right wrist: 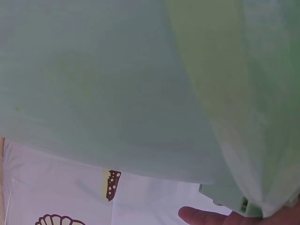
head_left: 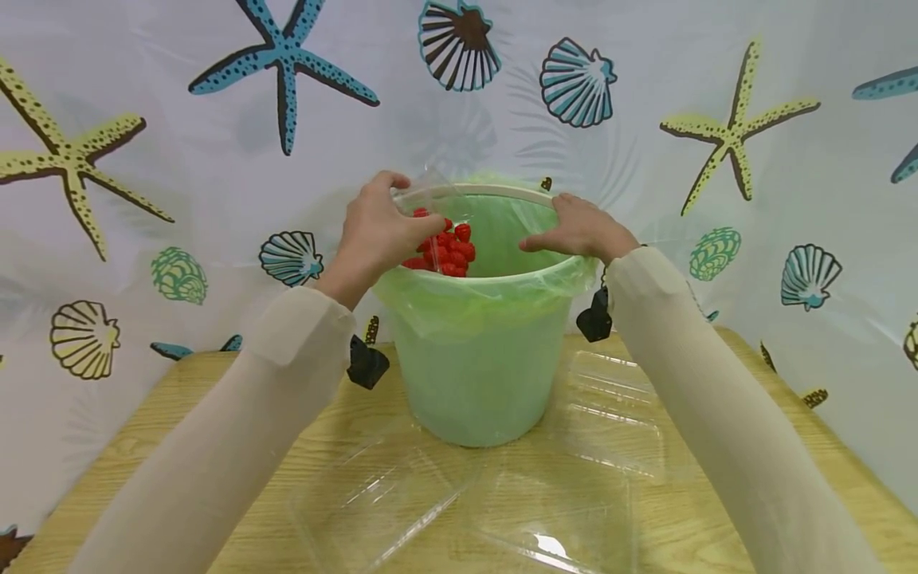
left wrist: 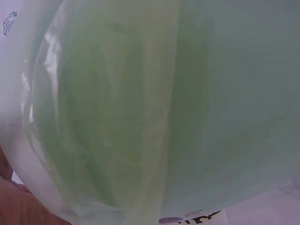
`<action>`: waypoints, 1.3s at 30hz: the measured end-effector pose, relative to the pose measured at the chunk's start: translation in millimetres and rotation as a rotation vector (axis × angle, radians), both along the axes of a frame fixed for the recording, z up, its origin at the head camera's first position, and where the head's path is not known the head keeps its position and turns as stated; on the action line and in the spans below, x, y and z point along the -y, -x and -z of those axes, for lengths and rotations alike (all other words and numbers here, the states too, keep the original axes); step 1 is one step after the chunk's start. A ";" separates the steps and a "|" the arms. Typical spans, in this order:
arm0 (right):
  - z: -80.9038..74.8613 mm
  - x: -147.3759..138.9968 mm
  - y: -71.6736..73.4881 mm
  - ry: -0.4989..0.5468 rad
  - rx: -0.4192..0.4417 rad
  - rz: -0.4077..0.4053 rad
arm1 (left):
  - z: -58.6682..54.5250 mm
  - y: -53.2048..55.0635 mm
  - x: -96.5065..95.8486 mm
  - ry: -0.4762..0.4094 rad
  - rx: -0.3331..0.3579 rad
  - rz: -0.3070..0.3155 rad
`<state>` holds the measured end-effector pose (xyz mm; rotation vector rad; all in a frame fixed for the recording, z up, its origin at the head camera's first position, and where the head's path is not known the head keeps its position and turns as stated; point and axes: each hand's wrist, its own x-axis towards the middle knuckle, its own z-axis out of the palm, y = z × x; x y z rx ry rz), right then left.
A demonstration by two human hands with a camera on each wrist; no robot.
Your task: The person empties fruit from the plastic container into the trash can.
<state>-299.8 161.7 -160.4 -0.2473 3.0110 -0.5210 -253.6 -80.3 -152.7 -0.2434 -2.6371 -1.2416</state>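
Observation:
My left hand (head_left: 387, 227) holds a clear plastic container (head_left: 433, 191) tilted at the left side of a bucket's mouth. Red raspberries (head_left: 452, 251) are heaped around the container, below my thumb. The pale green bucket (head_left: 480, 375) stands upright, lined with a thin see-through bag (head_left: 473, 307) folded over its rim. At the opposite side, my right hand (head_left: 584, 227) grips the rim, thumb over the opening. In the right wrist view, one of its fingers (right wrist: 206, 216) reaches down outside, beside a green handle mount (right wrist: 229, 199).
A clear plastic tray (head_left: 610, 410) lies on the wooden table (head_left: 688, 486) right of the bucket. More clear plastic containers (head_left: 552, 514) lie in front of it. Behind hangs a white curtain (head_left: 631, 175) printed with shells and starfish.

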 end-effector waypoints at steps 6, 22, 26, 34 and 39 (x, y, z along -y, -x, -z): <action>0.1 -1.0 -0.4 -0.001 -0.008 -0.006 | 5.5 -1.2 -2.8 0.082 -0.085 0.041; -1.8 1.0 -1.2 -0.023 0.008 -0.003 | 6.7 -5.6 2.1 0.149 -0.267 0.143; -0.2 0.2 -1.7 -0.015 0.008 -0.003 | 6.5 -9.5 2.0 0.168 -0.323 0.166; -1.0 -1.3 -3.0 -0.016 0.011 -0.001 | 4.4 -11.2 6.4 0.141 -0.384 0.167; -0.8 -0.1 -3.4 -0.008 0.010 -0.006 | 8.3 -6.9 17.9 0.042 -0.313 0.131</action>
